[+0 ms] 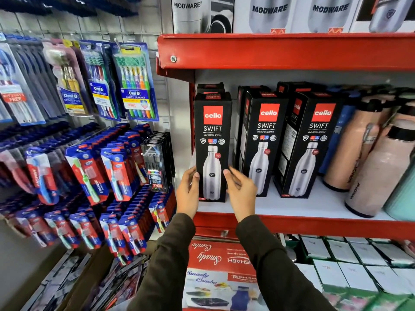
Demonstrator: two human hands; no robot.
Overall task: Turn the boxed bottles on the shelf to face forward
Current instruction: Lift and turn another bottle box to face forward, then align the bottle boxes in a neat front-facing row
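Observation:
Three tall black bottle boxes stand in a row on the white shelf [292,205], each with a red logo and a steel bottle picture. The left box [212,135] faces straight forward at the shelf's left end. My left hand [187,194] grips its lower left edge. My right hand [240,191] is at its lower right edge, fingers bent around the corner. The middle box [263,140] and the right box [313,142] stand slightly angled, showing their left sides. More black boxes sit behind them.
Pink bottles [368,167] and a blue one crowd the shelf's right side. A red shelf front [280,50] hangs above, a red lip below. Toothbrush packs [132,84] hang on the left wall. White boxes [341,261] and a red carton fill the lower shelf.

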